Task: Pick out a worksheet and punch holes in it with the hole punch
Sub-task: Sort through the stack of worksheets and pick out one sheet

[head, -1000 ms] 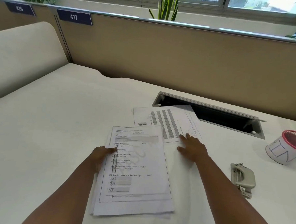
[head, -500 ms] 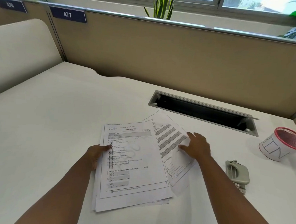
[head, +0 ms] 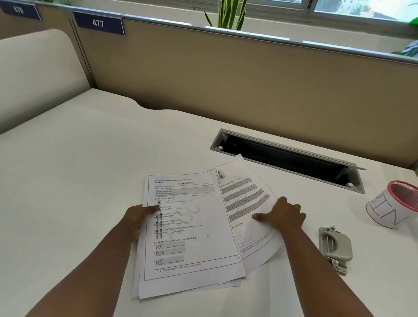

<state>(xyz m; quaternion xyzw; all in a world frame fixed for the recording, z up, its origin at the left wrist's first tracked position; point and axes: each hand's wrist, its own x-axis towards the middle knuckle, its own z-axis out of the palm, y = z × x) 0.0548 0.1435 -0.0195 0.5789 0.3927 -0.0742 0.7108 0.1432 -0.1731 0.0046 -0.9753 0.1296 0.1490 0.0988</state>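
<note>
- Your left hand [head: 137,218] sits at the left edge of the worksheet stack [head: 189,235], thumb on top of the top sheet and the other fingers tucked out of sight, apparently under the pile, so it is closed on the stack's edge.
- The stack lies on the white desk [head: 69,175] near its front edge, roughly mid-width, the sheets slightly fanned at the bottom.
- A single worksheet [head: 247,199] with grey number rows lies tilted just to the right of the stack, its left part tucked under the stack's top sheet.
- Your right hand [head: 282,215] lies flat on that worksheet, palm down, fingers loosely spread and pressing; it grips nothing.
- The grey hole punch [head: 335,247] lies on the desk just right of your right wrist, apart from the papers.
- A long cable slot [head: 288,157] is cut in the desk beyond the papers, near the back edge.
- A white cup with a red mesh rim [head: 399,204] stands towards the desk's right edge.
</note>
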